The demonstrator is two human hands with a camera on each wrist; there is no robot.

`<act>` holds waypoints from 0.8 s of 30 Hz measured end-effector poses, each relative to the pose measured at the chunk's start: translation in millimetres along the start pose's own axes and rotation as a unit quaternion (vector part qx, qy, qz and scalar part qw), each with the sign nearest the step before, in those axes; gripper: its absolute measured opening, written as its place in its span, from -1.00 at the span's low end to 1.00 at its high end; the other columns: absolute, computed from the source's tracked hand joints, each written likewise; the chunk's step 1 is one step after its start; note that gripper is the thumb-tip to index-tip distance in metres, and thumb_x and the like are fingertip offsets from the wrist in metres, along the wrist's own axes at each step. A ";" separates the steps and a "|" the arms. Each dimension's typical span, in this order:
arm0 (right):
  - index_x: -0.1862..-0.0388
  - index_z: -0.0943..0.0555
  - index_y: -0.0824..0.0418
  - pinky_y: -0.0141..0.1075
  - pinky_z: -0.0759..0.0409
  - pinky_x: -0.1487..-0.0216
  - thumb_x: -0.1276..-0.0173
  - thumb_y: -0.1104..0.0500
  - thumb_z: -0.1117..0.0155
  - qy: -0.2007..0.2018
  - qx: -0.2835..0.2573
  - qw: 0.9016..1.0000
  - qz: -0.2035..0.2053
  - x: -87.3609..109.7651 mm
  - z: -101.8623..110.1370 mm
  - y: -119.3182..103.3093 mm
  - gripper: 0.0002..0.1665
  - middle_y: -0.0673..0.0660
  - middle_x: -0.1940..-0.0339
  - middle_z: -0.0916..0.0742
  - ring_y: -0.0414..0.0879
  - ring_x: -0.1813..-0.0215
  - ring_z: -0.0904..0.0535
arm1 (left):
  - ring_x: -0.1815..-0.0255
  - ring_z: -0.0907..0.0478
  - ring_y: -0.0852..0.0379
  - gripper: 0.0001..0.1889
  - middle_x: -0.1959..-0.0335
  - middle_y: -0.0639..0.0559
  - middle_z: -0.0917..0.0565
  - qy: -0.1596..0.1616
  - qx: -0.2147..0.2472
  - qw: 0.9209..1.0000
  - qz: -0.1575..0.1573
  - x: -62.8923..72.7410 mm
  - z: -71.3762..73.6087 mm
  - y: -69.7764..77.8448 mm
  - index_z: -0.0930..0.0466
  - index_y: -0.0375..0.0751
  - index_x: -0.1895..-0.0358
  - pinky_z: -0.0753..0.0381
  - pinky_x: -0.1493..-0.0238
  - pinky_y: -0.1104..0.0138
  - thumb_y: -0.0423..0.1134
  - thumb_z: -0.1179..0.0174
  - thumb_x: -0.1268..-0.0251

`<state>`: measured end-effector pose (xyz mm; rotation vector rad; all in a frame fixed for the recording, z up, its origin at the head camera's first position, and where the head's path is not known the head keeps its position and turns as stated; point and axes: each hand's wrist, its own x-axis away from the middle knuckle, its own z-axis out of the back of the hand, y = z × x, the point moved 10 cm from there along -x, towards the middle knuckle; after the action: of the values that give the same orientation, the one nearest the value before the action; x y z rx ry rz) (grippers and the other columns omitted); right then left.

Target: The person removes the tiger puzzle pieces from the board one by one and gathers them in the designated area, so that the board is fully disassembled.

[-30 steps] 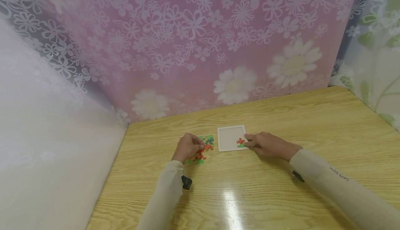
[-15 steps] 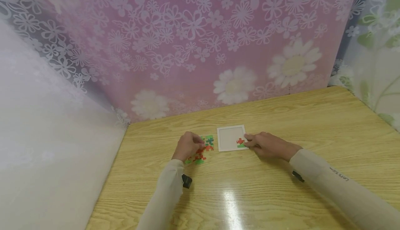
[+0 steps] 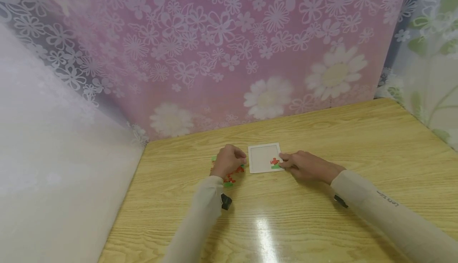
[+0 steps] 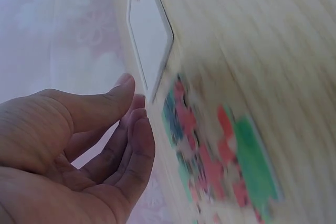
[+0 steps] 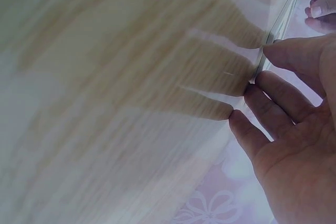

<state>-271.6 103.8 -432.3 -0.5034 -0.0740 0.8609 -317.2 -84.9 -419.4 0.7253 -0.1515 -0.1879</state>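
Note:
In the head view a square white puzzle tray [image 3: 260,155] lies on the table, with red and green puzzle pieces [image 3: 274,163] in its near right corner. My right hand [image 3: 304,165] holds the tray's right edge, thumb and fingertips at the rim. My left hand [image 3: 229,160] is just left of the tray, over the loose puzzle pieces [image 3: 229,181]. In the left wrist view, the thumb of the left hand [image 4: 100,129] bends close to the curled fingers. No piece shows between them, and I cannot tell whether one is hidden there.
Red, green and dark blue puzzle pieces [image 4: 210,166] lie clustered left of the tray, partly under the left hand. The wood-grain table [image 3: 322,223] meets a pink flowered backdrop [image 3: 222,56] at the back and a pale panel [image 3: 64,147] on the left.
My left hand has moved right, from among the loose pieces to near the tray's left edge. The right hand stays at the tray's right edge.

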 end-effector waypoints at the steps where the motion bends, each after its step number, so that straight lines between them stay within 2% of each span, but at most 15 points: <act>1: -0.13 -0.65 0.47 -0.03 -0.62 -0.11 -0.43 0.46 -0.23 -0.001 0.000 1.000 -0.001 0.0 -0.2 0.4 -0.68 0.53 -0.30 -0.51 0.32 -0.33 -0.48 | 0.27 -0.68 0.10 -0.91 0.27 -0.02 -0.77 0.000 -0.001 1.000 -0.005 -1.5 -2.8 2.5 -0.79 -0.28 0.19 -0.69 0.19 0.22 -0.35 -0.39 -0.31; 6: -0.14 -0.65 0.45 0.00 -0.60 -0.14 -0.45 0.45 -0.21 -0.008 0.004 1.000 -0.009 0.4 -0.4 1.4 -0.68 0.51 -0.31 -0.51 0.30 -0.33 -0.48 | 0.28 -0.67 0.12 -0.89 0.30 -0.02 -0.76 -0.001 -0.001 1.000 -0.015 -6.3 -17.6 14.2 -0.79 -0.29 0.20 -0.67 0.24 0.29 -0.35 -0.43 -0.26; 15: -0.13 -0.68 0.42 0.03 -0.60 -0.13 -0.45 0.43 -0.23 -0.004 0.014 1.000 -0.002 -1.0 1.4 -1.8 -0.69 0.50 -0.29 -0.53 0.31 -0.30 -0.52 | 0.31 -0.66 0.23 -0.81 0.32 0.03 -0.77 -0.011 0.007 1.000 -0.022 -15.2 -47.7 27.0 -0.79 -0.30 0.16 -0.66 0.21 0.37 -0.33 -0.49 -0.19; 24: -0.12 -0.67 0.44 -0.09 -0.68 0.00 -0.44 0.44 -0.23 -0.005 0.017 1.000 0.007 0.2 2.2 -4.5 -0.69 0.54 -0.28 -0.52 0.34 -0.19 -0.59 | 0.41 -0.60 0.30 -0.84 0.41 0.13 -0.73 -0.022 0.001 1.000 -0.021 -14.9 -62.7 35.9 -0.81 -0.22 0.22 -0.60 0.31 0.41 -0.26 -0.52 -0.17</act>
<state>-268.9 102.3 -428.3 -0.4691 -0.0653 0.8768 -314.8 -14.9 -442.8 0.7273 -0.1792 -0.2431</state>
